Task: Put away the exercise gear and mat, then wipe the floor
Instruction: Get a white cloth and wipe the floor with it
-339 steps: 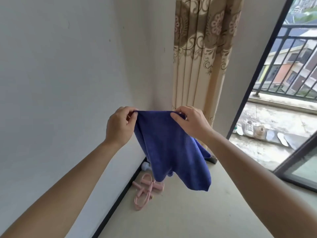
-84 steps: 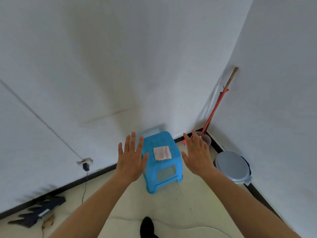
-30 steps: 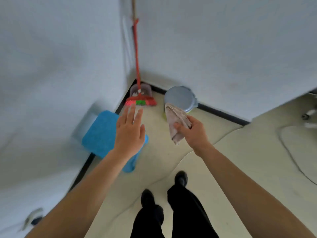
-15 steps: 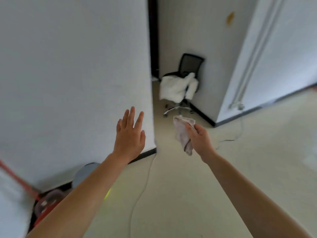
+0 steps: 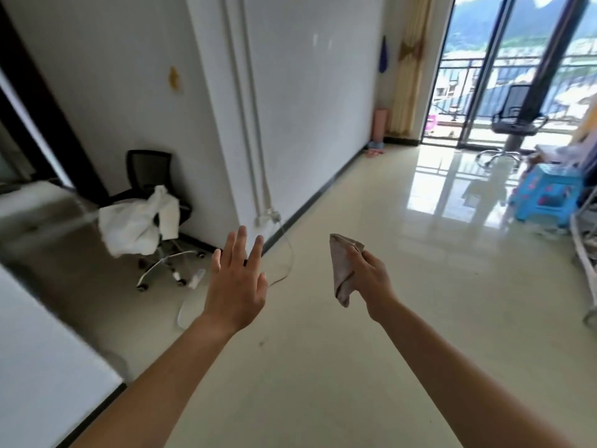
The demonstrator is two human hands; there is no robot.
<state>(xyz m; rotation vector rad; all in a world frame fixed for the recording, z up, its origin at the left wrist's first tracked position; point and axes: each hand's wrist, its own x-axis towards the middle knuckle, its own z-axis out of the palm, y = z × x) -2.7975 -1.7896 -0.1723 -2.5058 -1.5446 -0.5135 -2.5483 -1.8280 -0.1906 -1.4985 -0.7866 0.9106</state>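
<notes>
Cloth (image 5: 340,266), grey-beige and folded, is held in mid-air above the floor (image 5: 355,367), pinched between the thumb and curled fingers of the right hand (image 5: 371,281); its lower corner hangs free below the hand. The left hand (image 5: 235,292) is held out beside it, well apart, with fingers straight and spread, and nothing is gripped by it. A black office chair (image 5: 148,166) draped with a white fabric (image 5: 135,224) is seen at left, against the wall; a white cable (image 5: 289,263) is trailed across the floor near it. A blue stool (image 5: 546,195) is seen at far right. In the far corner, beside the curtain (image 5: 405,76), a pink roll (image 5: 380,122) is stood upright, and a second office chair (image 5: 513,124) is seen at the balcony door.
</notes>
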